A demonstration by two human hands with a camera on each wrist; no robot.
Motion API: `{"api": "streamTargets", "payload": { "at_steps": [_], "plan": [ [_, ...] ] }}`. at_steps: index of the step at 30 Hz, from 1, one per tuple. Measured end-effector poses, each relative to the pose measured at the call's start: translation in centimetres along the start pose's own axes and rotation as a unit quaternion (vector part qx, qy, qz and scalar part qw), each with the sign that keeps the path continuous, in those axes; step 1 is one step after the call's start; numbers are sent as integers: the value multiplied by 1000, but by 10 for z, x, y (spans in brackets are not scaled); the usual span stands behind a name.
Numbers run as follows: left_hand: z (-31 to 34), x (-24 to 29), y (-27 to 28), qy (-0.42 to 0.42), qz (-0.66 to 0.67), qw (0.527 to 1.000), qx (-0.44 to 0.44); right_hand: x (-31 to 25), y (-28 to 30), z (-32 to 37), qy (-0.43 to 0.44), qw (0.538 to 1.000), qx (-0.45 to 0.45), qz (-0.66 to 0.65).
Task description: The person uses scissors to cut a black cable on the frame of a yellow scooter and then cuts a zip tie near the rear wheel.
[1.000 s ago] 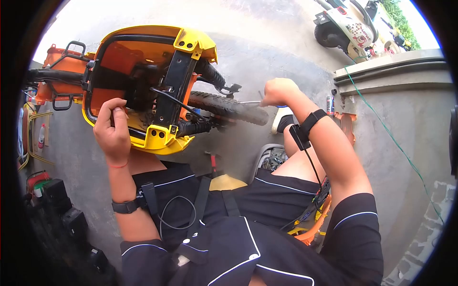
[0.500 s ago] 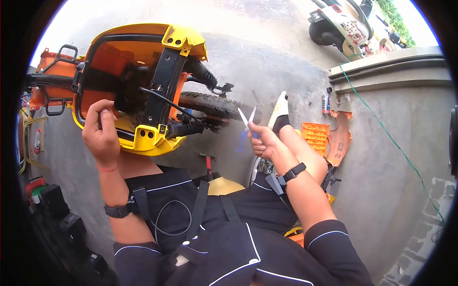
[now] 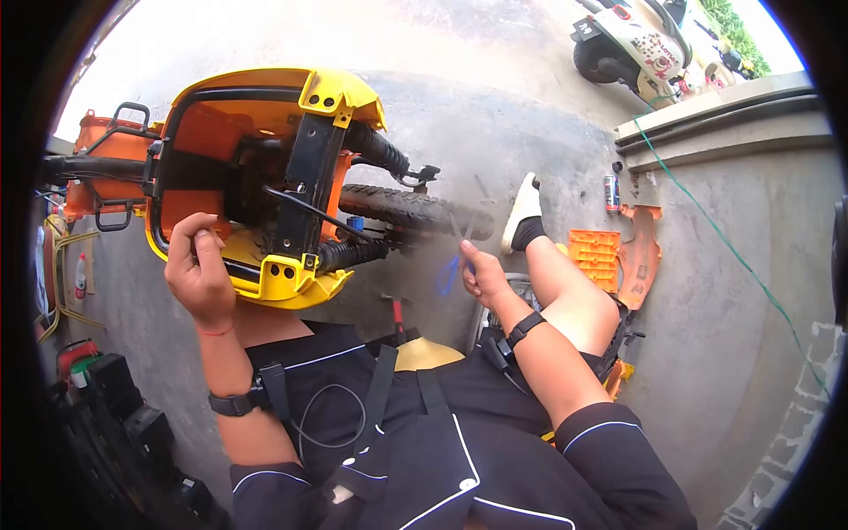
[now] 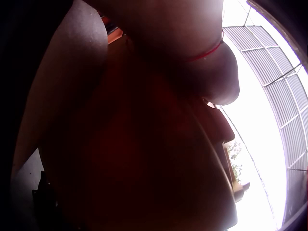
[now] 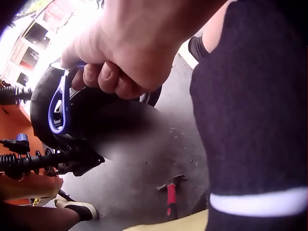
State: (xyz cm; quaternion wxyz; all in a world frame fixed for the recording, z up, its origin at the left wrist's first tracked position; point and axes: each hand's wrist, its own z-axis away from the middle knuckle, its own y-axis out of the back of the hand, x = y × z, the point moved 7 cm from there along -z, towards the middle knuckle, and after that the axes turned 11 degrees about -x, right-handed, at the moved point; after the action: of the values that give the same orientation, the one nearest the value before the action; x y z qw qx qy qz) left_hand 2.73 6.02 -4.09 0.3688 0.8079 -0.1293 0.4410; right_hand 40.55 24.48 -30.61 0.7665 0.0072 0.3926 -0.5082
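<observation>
In the head view my right hand point(image 3: 486, 276) holds a pair of scissors by one blue handle. The other blue loop point(image 3: 448, 276) hangs free, and the blurred blades spread apart in front of the black tyre point(image 3: 402, 203). From the right wrist, the scissors point(image 5: 67, 108) show below the thumb with their loop down. My left hand point(image 3: 201, 272) rests by the near rim of the yellow scooter shell point(image 3: 305, 290), fingers loosely curled, nothing visible in them. The left wrist view is mostly dark, and the left fingers are hidden there.
A red-handled hammer point(image 3: 398, 320) lies on the floor between the legs. Orange plastic panels point(image 3: 594, 258) and a spray can point(image 3: 611, 193) lie to the right. Black shock absorbers point(image 3: 375, 148) flank the wheel. A white scooter point(image 3: 632, 49) stands at the back right.
My right hand came back from beyond the tyre towards my body, the scissors coming into sight with blades spread. The left hand has stayed by the shell's rim.
</observation>
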Motion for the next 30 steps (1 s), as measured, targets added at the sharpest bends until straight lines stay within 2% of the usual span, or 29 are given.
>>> {"api": "streamTargets", "payload": {
  "at_steps": [4,30],
  "plan": [
    [1,1,0,-12,-4,1000,4,-1,5,-5,13,999,10,40],
    [2,-2,0,-17,-4,1000,22,13,2,-10,76,997,31,1]
  ]
}}
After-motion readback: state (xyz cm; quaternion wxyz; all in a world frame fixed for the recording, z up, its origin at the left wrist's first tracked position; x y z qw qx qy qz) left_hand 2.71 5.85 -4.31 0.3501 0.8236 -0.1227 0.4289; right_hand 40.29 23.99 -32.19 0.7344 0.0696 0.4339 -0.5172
